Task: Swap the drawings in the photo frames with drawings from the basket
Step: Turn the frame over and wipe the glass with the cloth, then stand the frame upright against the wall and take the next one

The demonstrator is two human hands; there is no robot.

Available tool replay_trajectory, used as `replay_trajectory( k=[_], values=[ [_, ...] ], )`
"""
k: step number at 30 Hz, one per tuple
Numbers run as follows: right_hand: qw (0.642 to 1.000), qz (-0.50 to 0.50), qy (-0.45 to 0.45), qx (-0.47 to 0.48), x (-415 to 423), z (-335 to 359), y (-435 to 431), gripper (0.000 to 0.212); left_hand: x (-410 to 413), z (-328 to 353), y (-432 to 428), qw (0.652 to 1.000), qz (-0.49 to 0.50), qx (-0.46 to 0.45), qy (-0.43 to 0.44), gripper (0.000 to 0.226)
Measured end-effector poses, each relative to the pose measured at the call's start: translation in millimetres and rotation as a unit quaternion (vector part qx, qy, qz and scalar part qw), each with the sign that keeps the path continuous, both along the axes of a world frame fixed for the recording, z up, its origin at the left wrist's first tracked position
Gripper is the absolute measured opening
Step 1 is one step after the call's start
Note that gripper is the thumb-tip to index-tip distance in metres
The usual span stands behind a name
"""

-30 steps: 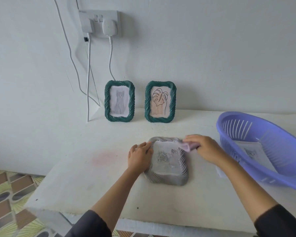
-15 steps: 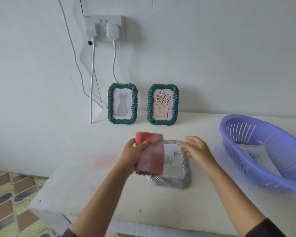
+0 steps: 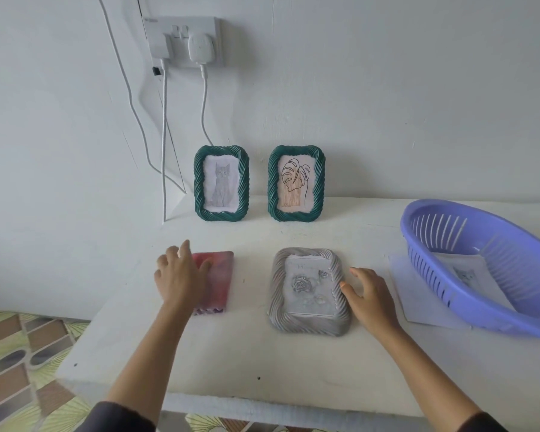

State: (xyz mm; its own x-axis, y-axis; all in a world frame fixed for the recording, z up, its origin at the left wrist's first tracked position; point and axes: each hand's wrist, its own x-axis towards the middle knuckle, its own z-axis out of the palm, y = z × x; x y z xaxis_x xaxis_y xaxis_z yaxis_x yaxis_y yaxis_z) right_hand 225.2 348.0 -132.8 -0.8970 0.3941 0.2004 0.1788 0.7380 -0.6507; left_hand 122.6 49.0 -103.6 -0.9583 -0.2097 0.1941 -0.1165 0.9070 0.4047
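A grey photo frame (image 3: 309, 324) lies flat on the white table, its back off and a rose drawing (image 3: 306, 285) showing inside. The red back panel (image 3: 220, 285) lies flat to its left, and my left hand (image 3: 178, 275) rests on top of it with fingers spread. My right hand (image 3: 368, 294) is open, thumb and fingertips at the grey frame's right edge. Two green frames stand against the wall: one with a cat drawing (image 3: 221, 185), one with a leaf drawing (image 3: 295, 185). The purple basket (image 3: 480, 282) at the right holds a drawing (image 3: 466, 274).
A loose white sheet (image 3: 418, 294) lies partly under the basket. A wall socket (image 3: 184, 39) with two plugs hangs above, and its cables (image 3: 163, 135) drop behind the cat frame. The table's front edge (image 3: 262, 403) is near me; patterned floor shows at the left.
My left hand lifted the red back panel off the grey frame, carried it left and laid it flat on the table. My right hand shifted to the frame's right edge.
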Motion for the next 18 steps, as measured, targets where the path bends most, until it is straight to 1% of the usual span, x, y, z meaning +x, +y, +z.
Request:
replay_trajectory(
  k=[2,5,9,12,13,14,16,18],
  values=[
    [1.000,0.009,-0.002,0.018,0.5,-0.7,0.6,0.035,2.7,-5.1,4.9,0.996,-0.070,-0.059,0.019,0.058],
    [0.999,0.014,-0.007,0.035,0.8,-1.6,0.2,0.033,8.8,-18.2,10.3,0.978,-0.161,-0.128,-0.028,0.054],
    [0.999,0.018,-0.009,0.048,0.8,-2.7,-0.7,0.034,6.2,-22.6,3.4,0.968,-0.194,-0.134,-0.080,0.055],
    [0.998,0.016,-0.012,0.053,1.2,-2.1,-0.6,0.033,6.8,-17.3,0.2,0.952,-0.215,-0.191,-0.107,0.052],
    [0.998,0.015,-0.013,0.053,1.2,-1.6,-0.7,0.034,9.5,-14.9,2.5,0.953,-0.206,-0.197,-0.107,0.051],
    [0.999,0.015,-0.014,0.050,1.3,-1.1,-0.8,0.035,13.4,-11.9,7.3,0.961,-0.183,-0.182,-0.096,0.052],
    [0.999,0.015,-0.022,0.042,2.0,0.0,-1.6,0.037,24.3,-4.3,25.5,0.982,-0.133,-0.123,-0.050,0.055],
    [0.998,0.012,-0.040,0.056,2.4,1.0,-3.0,0.041,37.5,1.0,52.2,0.989,-0.126,-0.076,-0.005,0.054]
  ],
)
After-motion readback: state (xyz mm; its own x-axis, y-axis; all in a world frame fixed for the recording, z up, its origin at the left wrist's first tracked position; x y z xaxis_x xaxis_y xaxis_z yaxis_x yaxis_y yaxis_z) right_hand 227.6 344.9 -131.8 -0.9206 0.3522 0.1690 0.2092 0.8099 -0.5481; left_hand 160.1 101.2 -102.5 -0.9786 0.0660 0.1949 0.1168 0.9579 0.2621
